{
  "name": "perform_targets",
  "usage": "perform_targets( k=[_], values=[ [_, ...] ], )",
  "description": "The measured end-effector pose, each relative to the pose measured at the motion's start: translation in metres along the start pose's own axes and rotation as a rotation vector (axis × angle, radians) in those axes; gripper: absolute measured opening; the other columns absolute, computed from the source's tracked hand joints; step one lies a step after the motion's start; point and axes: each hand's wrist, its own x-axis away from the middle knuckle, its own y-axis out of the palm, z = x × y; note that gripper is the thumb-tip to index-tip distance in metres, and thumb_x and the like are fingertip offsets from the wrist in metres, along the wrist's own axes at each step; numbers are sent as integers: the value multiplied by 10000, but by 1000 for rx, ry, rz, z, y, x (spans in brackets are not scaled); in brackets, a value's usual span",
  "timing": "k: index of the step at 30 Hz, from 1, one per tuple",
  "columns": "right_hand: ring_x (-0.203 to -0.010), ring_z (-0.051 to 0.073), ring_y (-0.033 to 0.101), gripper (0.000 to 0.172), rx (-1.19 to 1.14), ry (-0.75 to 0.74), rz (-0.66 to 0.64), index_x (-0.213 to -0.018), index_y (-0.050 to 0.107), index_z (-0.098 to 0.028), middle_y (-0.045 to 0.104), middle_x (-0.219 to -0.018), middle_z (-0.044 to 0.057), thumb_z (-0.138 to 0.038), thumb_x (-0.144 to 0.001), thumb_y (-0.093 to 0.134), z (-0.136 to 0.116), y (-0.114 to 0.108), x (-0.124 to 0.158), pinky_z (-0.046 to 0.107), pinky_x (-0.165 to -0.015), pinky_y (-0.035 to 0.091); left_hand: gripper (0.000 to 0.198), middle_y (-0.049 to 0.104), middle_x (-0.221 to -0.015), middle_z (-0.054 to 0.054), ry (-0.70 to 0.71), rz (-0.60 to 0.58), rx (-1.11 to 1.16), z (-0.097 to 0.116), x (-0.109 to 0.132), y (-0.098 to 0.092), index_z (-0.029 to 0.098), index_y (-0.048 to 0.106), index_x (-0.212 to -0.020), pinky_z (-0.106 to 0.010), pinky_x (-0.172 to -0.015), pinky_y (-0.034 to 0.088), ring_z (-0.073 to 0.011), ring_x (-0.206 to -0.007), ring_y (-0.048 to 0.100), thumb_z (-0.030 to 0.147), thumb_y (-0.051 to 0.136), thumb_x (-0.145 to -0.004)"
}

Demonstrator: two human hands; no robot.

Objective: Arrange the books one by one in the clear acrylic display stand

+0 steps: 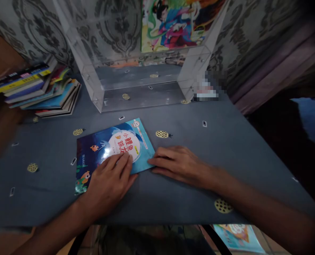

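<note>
A thin blue children's picture book (93, 141) lies face up and slightly turned on the cloth-covered table, with a white circle and red Chinese characters on its cover. Across its lower part rests my left hand (112, 177), flat with fingers stretched over the cover and hiding some of the title. My right hand (178, 164) is at the book's lower right corner, its fingers close together and bent, the tips closed at the edge. How much of the corner sits between thumb and fingers is partly hidden.
A clear plastic rack (144, 106) stands behind the book, with a colourful picture book (176, 26) upright in it. A leaning stack of books (53, 95) is at the left. Grey cloth (189, 198) with pineapple prints covers the table. Another book (237, 235) lies below the table's front edge.
</note>
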Motion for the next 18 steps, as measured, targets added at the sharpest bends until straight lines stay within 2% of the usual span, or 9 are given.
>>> perform_targets(
  k=[3, 7, 12, 15, 18],
  values=[
    [-695, 147, 633, 283, 76, 0, -10, -1084, 689, -213, 696, -890, 41, -298, -1064, 420, 6, 1, 0, 275, -636, 506, 356, 718, -1207, -140, -28, -5, 54, -8, 7, -2, 111, 629, -1256, -417, -897, 576, -286, -1105, 659, 318, 458, -1022],
    [-781, 170, 683, 298, 136, -31, -12, -1213, 661, -207, 735, -1016, 70, -167, -1028, 431, 23, -2, 0, 296, -702, 545, 377, 698, -1262, -132, -90, -13, 71, -16, 21, -7, 125, 611, -1280, -435, -896, 575, -290, -1135, 651, 351, 447, -1027],
    [-911, 164, 740, 373, 148, 30, -9, -1231, 675, -233, 752, -1159, 53, -100, -992, 422, 54, -7, -14, 243, -683, 551, 447, 645, -1359, -142, -126, -51, 119, -6, 35, -12, 108, 540, -1375, -429, -952, 562, -282, -1211, 615, 369, 449, -1024],
    [-974, 176, 744, 374, 153, 80, -23, -1212, 702, -254, 757, -1184, 41, -97, -966, 468, 69, -3, -31, 240, -705, 543, 584, 584, -1440, -149, -155, -75, 182, 3, 39, -16, 112, 417, -1490, -430, -1015, 534, -280, -1280, 573, 446, 463, -1013],
    [-1000, 199, 739, 352, 130, 109, -22, -1205, 716, -247, 752, -1204, 50, -123, -965, 490, 80, 4, -51, 266, -735, 534, 768, 521, -1503, -160, -111, -136, 274, 6, 44, -20, 102, 339, -1533, -445, -1072, 500, -292, -1354, 513, 598, 496, -968]
  ],
)
